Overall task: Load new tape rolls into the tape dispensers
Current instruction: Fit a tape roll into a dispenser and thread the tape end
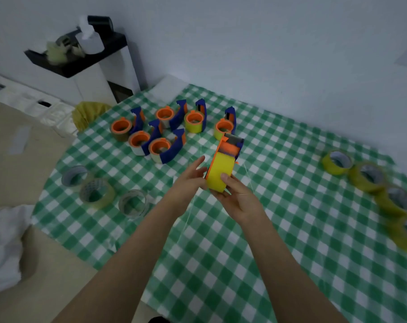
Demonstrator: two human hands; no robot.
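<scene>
Head view: right hand point(239, 197) grips the yellow tape roll point(220, 173) seated in the dispenser point(230, 146), thumb on top, fingers curled beneath, above the checked cloth point(267, 229). The left hand point(188, 180), fingers straight, touches the roll's side. The loaded dispensers point(160, 148) stand just beyond.

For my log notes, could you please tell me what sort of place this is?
Probably a plain indoor room with a makeshift worktable: a green checked tablecloth, a bare white wall behind it, and a white cabinet with a dark top.
</scene>
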